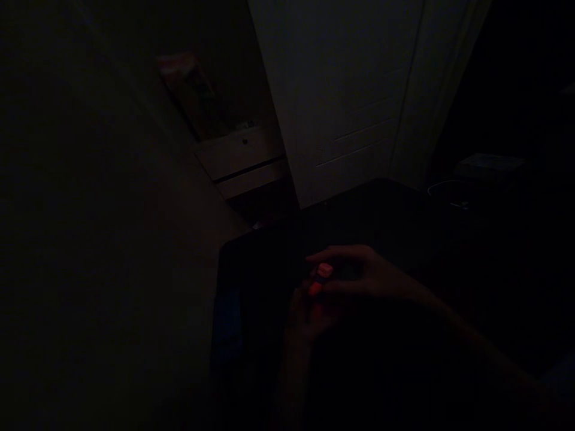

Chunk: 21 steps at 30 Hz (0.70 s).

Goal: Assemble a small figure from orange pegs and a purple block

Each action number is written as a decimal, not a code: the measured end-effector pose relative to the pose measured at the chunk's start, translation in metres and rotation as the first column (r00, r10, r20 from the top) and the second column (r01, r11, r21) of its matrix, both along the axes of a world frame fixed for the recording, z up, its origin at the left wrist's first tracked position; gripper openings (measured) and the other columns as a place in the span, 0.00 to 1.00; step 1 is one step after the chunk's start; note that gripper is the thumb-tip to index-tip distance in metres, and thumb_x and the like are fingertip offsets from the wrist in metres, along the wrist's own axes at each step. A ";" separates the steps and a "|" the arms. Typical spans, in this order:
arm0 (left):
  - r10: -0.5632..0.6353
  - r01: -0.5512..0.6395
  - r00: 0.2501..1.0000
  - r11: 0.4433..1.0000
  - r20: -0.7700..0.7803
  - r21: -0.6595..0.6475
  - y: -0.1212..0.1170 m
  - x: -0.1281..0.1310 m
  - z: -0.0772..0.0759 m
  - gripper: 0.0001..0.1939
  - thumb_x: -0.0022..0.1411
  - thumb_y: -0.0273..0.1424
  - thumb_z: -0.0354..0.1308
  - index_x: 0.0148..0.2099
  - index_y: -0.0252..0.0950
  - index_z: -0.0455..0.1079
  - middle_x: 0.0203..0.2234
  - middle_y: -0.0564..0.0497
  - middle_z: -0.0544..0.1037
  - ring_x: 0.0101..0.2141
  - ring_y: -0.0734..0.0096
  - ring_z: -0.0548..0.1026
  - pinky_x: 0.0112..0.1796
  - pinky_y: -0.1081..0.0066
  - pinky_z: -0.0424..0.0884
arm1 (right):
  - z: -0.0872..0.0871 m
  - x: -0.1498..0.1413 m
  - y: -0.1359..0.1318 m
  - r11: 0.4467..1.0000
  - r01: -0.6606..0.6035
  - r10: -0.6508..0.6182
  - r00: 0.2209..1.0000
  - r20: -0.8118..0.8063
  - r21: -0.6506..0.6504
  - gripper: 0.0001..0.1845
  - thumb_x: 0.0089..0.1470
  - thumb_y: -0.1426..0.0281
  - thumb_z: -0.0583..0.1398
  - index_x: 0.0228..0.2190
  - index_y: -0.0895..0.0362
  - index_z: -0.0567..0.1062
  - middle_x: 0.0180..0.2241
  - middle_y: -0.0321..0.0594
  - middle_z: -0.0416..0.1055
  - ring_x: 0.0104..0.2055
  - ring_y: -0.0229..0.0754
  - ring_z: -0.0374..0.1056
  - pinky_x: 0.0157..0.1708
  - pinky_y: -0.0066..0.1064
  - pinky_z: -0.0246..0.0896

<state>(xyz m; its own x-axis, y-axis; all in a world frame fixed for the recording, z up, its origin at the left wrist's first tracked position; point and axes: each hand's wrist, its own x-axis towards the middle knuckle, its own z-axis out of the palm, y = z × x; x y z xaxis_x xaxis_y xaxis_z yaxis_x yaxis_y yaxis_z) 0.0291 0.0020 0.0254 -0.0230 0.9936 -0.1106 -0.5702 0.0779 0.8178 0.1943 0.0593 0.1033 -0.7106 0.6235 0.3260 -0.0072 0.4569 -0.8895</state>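
Note:
In dim light, both hands meet around a small object with red-lit parts [324, 270] and a darker band across its middle. My right hand [371, 272] reaches in from the right, thumb and fingers curved around the object in a pinch. From below comes my left hand [309, 317], with its fingers closed about the object's lower end. Red light falls on the left palm. It is too dark to make out what kind of thing this is.
Beneath the hands lies a dark tabletop [359, 218]. A blue flat item [227, 323] is at its left edge. Beyond are a pale door [341, 102] and a drawer unit [242, 155]. At the right are a box-like shape [489, 163] and a thin white cable [438, 185].

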 end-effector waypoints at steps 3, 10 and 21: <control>-0.103 0.148 0.942 0.982 0.319 -0.119 0.000 -0.003 0.002 0.17 0.48 0.38 0.72 0.39 0.39 0.75 0.35 0.50 0.80 0.36 0.61 0.78 0.41 0.59 0.74 | 0.000 -0.002 0.001 0.998 0.062 -0.062 0.998 -0.002 -0.028 0.24 0.54 0.59 0.71 0.53 0.48 0.80 0.49 0.40 0.80 0.52 0.49 0.75 0.51 0.38 0.70; -0.156 0.207 0.923 0.972 0.352 -0.112 0.003 -0.012 0.018 0.14 0.56 0.38 0.68 0.43 0.37 0.77 0.43 0.45 0.83 0.43 0.57 0.79 0.45 0.58 0.74 | 0.002 -0.007 0.005 0.990 0.128 -0.130 0.991 -0.030 -0.055 0.23 0.53 0.58 0.70 0.50 0.50 0.81 0.45 0.40 0.81 0.48 0.49 0.77 0.46 0.36 0.72; 0.186 -0.130 0.914 0.976 -0.361 0.174 -0.001 -0.015 0.021 0.16 0.53 0.35 0.74 0.45 0.37 0.79 0.43 0.45 0.84 0.43 0.62 0.81 0.42 0.69 0.73 | -0.016 -0.010 0.018 0.962 0.272 -0.271 0.962 -0.023 0.007 0.23 0.53 0.56 0.70 0.48 0.54 0.82 0.43 0.42 0.82 0.45 0.50 0.78 0.43 0.38 0.74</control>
